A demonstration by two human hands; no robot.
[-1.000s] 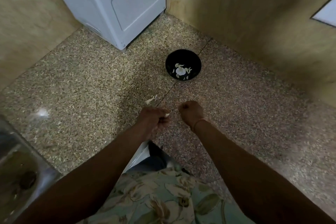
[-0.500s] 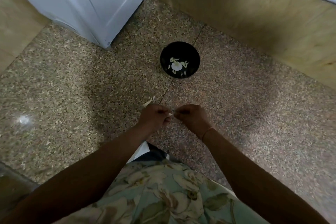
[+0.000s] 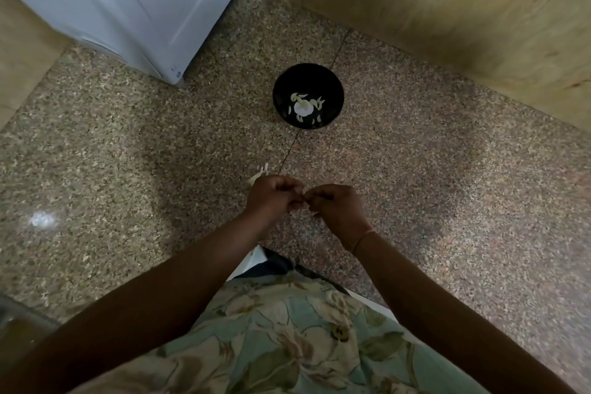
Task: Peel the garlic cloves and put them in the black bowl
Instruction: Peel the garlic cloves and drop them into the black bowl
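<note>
Nearest us is our floral shirt (image 3: 287,339). Beyond it, our left hand (image 3: 271,197) and right hand (image 3: 335,203) meet above the floor (image 3: 447,185). Both sets of fingers curl in, tips touching. We judge they pinch a clove between them, though the clove itself is hidden. Pale scraps (image 3: 260,172) lie just behind the left hand. Further off, well apart from the hands, stands the bowl (image 3: 339,86), holding a bulb (image 3: 302,106) and loose pale bits. The clove could slip from so small a pinch and land on the floor, and a toss from here could miss the bowl. The white appliance (image 3: 128,3) bears only small marks, and we can read none of them.
</note>
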